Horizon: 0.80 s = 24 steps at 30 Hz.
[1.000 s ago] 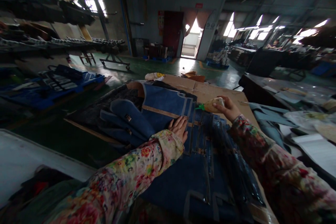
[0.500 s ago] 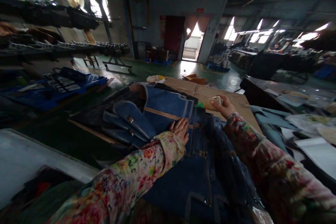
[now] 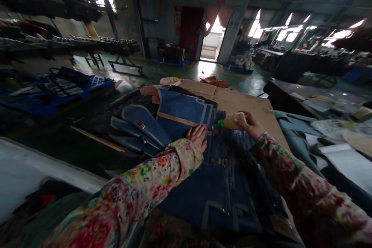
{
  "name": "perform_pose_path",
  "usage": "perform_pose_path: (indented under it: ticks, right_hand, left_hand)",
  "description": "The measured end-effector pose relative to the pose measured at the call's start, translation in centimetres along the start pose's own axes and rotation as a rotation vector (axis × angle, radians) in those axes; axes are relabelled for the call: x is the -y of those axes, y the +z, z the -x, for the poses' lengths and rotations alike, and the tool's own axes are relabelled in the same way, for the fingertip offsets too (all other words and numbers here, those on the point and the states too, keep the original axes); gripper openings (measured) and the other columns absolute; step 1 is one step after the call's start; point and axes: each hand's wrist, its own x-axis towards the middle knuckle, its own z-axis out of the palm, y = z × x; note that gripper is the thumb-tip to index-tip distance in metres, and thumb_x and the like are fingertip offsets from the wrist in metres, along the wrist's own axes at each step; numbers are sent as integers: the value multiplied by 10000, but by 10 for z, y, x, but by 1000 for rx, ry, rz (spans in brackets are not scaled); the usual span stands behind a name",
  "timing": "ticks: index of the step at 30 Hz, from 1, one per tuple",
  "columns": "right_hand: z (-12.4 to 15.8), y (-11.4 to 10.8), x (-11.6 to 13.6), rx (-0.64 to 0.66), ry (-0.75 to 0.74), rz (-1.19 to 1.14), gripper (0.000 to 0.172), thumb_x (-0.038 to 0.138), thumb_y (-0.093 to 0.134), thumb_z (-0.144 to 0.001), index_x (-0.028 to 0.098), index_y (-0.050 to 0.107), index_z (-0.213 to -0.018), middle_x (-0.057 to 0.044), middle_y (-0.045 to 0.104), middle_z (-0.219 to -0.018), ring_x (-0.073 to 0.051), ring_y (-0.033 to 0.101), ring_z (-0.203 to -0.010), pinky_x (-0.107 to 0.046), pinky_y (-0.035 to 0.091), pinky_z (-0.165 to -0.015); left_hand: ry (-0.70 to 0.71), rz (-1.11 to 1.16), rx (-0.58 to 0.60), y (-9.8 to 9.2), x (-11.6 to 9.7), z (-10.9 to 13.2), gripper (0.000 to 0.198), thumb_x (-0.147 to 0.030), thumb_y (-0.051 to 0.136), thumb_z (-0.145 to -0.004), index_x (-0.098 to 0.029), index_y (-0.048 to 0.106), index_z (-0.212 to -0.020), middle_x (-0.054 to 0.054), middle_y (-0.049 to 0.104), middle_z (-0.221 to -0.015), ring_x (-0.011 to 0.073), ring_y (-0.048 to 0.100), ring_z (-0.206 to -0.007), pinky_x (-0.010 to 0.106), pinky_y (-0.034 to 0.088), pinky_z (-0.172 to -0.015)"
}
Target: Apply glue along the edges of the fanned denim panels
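My left hand [image 3: 198,138] lies flat on a blue leather-like panel [image 3: 184,106] with grey edge bands and a tan strip, fingers stretched out. My right hand [image 3: 250,124] is wrapped round a yellowish squeeze bottle [image 3: 231,121]. The bottle is tilted on its side, and its green nozzle [image 3: 220,123] points left over the panel's right edge. I cannot tell if the nozzle touches the material. Left of my hand, several curved blue pieces [image 3: 147,126] with small metal fittings lie fanned out. A larger blue piece [image 3: 194,197] with grey strips spreads nearer to me.
Flat cardboard [image 3: 247,102] lies beyond the bottle. On the right, a side table carries grey-green sheets [image 3: 293,122] and white paper [image 3: 345,162]. A pale board edge [image 3: 55,162] is at left, a blue pallet [image 3: 52,95] behind it. Racks line the left wall.
My right hand has brought the squeeze bottle slightly down, its nozzle now closer to the panel's edge. My left hand stays flat on the panel. The camera view has shifted a little.
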Motion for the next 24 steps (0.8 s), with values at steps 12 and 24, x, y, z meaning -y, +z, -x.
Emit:
perform_pose_path:
  ticks: [12, 24]
  right_hand:
    - [20, 2, 3, 84, 65, -47, 678, 622, 736, -578, 217, 527, -1079, -43, 596, -964, -228, 563, -919, -373, 491, -811]
    - [26, 3, 5, 115, 28, -19, 666, 616, 731, -594, 215, 514, -1081, -43, 592, -973, -227, 571, -901, -363, 507, -788]
  left_hand:
    - [-9, -4, 4, 0, -1, -1, 502, -252, 422, -828, -119, 458, -1312, 85, 384, -1425, 203, 287, -1344, 469, 236, -1104]
    - [0, -13, -3, 3, 1, -1, 497, -268, 419, -840, -120, 452, -1314, 87, 375, -1431, 204, 270, -1354, 448, 228, -1114]
